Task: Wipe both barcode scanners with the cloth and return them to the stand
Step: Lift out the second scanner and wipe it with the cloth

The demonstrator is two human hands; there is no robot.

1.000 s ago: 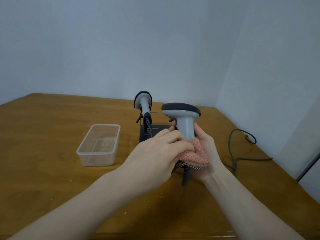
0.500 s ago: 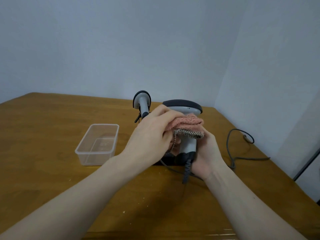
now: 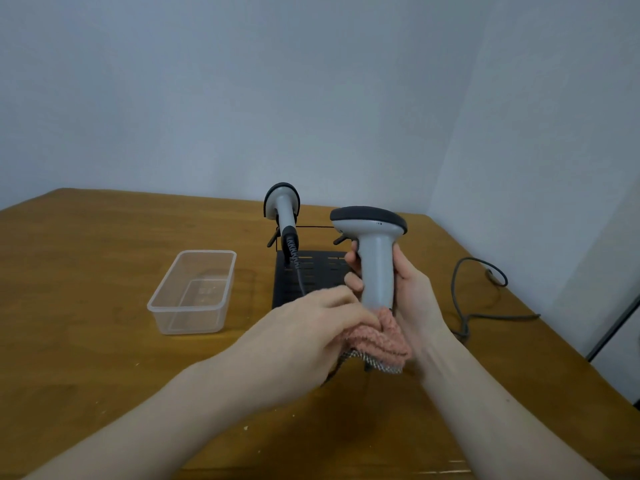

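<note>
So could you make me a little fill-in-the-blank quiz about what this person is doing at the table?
1. The right hand grips the handle of a grey ____.
2. The left hand holds a pink ____ against the bottom of that handle.
3. The other scanner sits on the black ____.
4. The clear plastic container lies to the ____ of the stand.

Missing words: scanner; cloth; stand; left

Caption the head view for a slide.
Right hand holds a scanner upright while left hand rubs its base with the cloth.
</note>
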